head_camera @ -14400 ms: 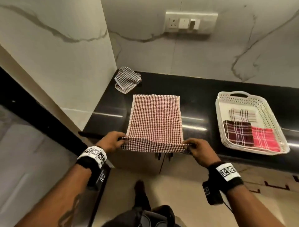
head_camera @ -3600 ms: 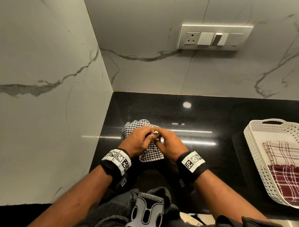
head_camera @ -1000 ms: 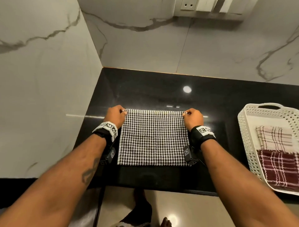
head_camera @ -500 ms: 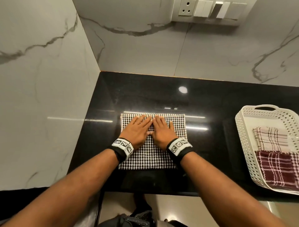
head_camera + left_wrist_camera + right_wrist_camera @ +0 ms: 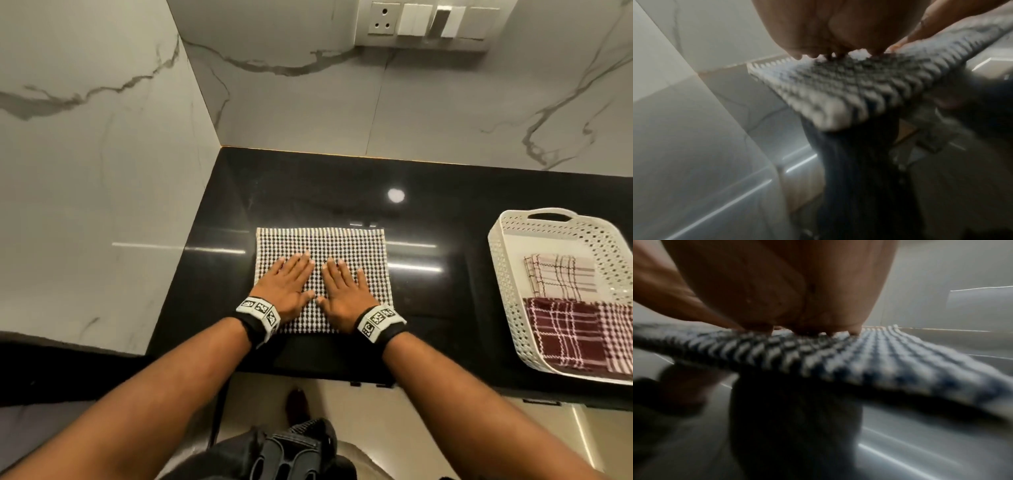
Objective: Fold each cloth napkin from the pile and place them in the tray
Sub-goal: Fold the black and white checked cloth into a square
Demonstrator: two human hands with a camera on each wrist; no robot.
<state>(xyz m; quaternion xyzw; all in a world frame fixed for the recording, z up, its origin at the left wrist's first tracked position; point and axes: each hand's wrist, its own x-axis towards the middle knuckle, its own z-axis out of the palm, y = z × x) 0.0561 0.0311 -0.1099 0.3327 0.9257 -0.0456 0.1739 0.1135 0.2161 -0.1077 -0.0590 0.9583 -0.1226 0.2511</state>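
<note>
A black-and-white checked napkin [image 5: 342, 246] lies spread flat on the black counter [image 5: 445, 291]. Both hands press on it side by side with straight fingers: my left hand [image 5: 286, 284] on its left half, my right hand [image 5: 344, 287] on its right half. The wrist views show the same checked napkin [image 5: 838, 91] [image 5: 879, 356] close up and blurred under each palm. At the right stands the white perforated tray [image 5: 507, 274], holding a folded beige plaid napkin [image 5: 561, 277], a maroon plaid one [image 5: 565, 332] and a pink checked one [image 5: 616, 335].
Marble walls close the counter in at the left and the back. A socket and switch panel [image 5: 424, 24] sits high on the back wall. The counter's front edge runs just below my wrists, with floor beneath.
Both flat hands have slid back along the napkin toward me, from near its far edge to its middle and near part. A second ago they pinched its far corners.
</note>
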